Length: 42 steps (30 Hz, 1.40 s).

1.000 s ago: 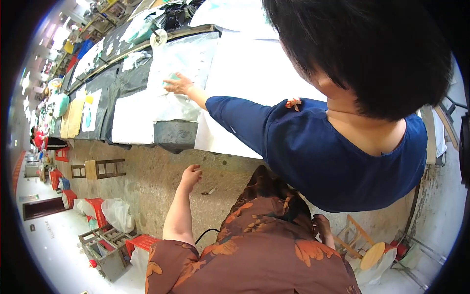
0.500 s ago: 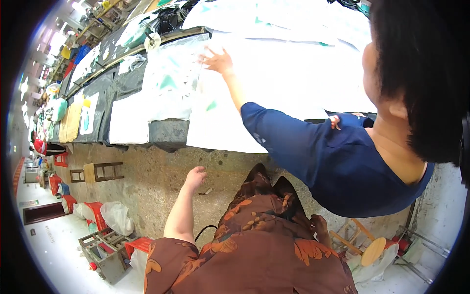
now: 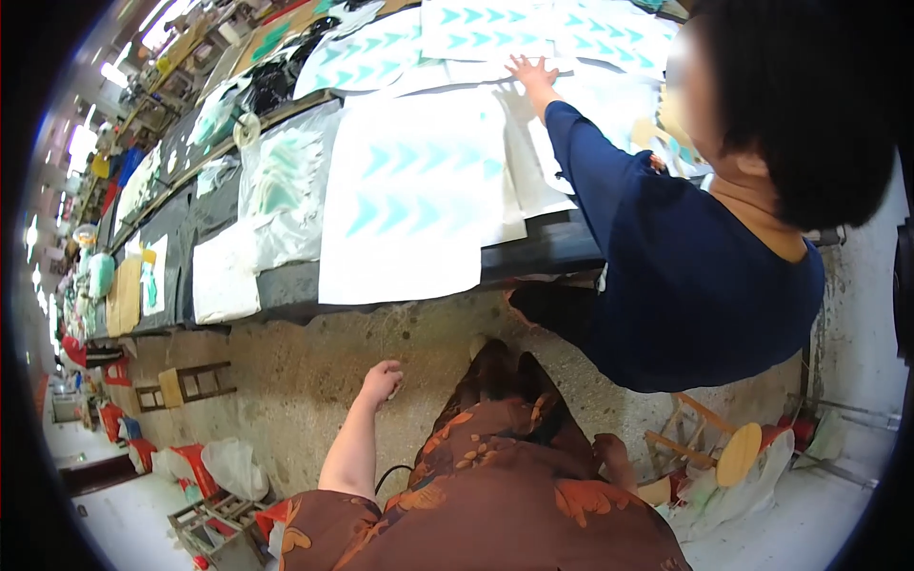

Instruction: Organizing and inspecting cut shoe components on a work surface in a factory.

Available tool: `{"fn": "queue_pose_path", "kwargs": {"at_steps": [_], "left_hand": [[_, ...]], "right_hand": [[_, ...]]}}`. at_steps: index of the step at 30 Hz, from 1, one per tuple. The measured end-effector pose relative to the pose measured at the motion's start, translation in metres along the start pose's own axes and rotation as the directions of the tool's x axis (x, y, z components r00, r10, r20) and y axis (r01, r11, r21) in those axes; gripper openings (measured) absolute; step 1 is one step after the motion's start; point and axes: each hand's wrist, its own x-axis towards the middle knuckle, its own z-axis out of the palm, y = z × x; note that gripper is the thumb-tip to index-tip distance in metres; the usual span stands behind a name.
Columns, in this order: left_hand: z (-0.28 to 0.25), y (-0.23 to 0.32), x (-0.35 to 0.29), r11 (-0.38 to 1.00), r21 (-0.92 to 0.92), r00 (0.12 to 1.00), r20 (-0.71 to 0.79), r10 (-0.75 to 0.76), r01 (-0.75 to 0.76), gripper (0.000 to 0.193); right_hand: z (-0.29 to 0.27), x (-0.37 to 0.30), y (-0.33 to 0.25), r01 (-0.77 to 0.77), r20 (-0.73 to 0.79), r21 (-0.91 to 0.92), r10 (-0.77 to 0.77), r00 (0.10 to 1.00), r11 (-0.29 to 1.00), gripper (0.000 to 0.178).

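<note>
Left hand (image 3: 383, 381): one, curled narrow, apart from bench (image 3: 543, 249)
Right hand (image 3: 612, 457): one, grip can't tell
Front chevron sheet (image 3: 400, 257): one, near edge

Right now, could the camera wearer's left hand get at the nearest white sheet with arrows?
Probably yes: the left hand hangs short of the white sheet, with only floor visible between.
</note>
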Motion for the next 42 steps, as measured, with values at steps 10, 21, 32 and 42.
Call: {"fn": "queue_pose_path", "kwargs": {"at_steps": [10, 21, 32, 42], "left_hand": [[0.032, -0.010, -0.019, 0.999, 0.036, 0.996, 0.076, -0.035, 0.032, 0.034], [0.047, -0.006, -0.033, 0.998, 0.063, 0.995, 0.094, 0.012, -0.018, 0.037], [0.040, -0.018, -0.054, 0.992, -0.111, 0.996, 0.078, -0.044, 0.052, 0.037], [-0.035, -0.004, 0.004, 0.837, -0.422, 0.865, -0.489, 0.112, -0.347, 0.031]], "right_hand": [[-0.014, -0.012, 0.032, 0.003, -0.040, 0.106, 0.001, 0.999, 0.994, 0.029], [-0.023, -0.010, 0.064, 0.029, -0.016, 0.183, -0.026, 1.000, 0.983, 0.023], [-0.021, -0.006, 0.037, -0.012, -0.025, 0.130, 0.015, 1.000, 0.991, 0.019], [0.017, 0.000, -0.004, 0.007, 0.007, 0.056, -0.007, 1.000, 0.998, 0.022]]}}
